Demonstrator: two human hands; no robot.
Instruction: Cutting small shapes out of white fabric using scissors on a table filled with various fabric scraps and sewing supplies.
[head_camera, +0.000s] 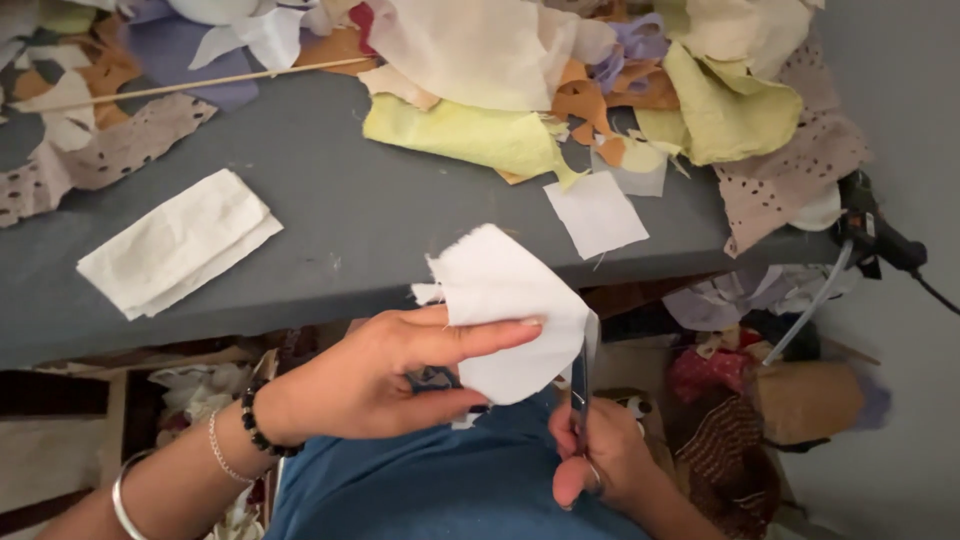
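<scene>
My left hand (390, 375) pinches a folded piece of white fabric (505, 300) between thumb and fingers, just in front of the grey table's near edge. My right hand (600, 455) grips a pair of scissors (580, 385) from below, with the blades pointing up along the fabric's right edge. Both hands hover over my lap, which is covered in blue cloth. The scissor handles are mostly hidden inside my fingers.
On the grey table (330, 220) lie a folded white cloth (180, 243), a small white fabric square (597, 213), a thin wooden stick (200, 84) and a heap of coloured fabric scraps (600, 80). A glue gun (875, 235) hangs at the right edge. Bags and clutter fill the floor below.
</scene>
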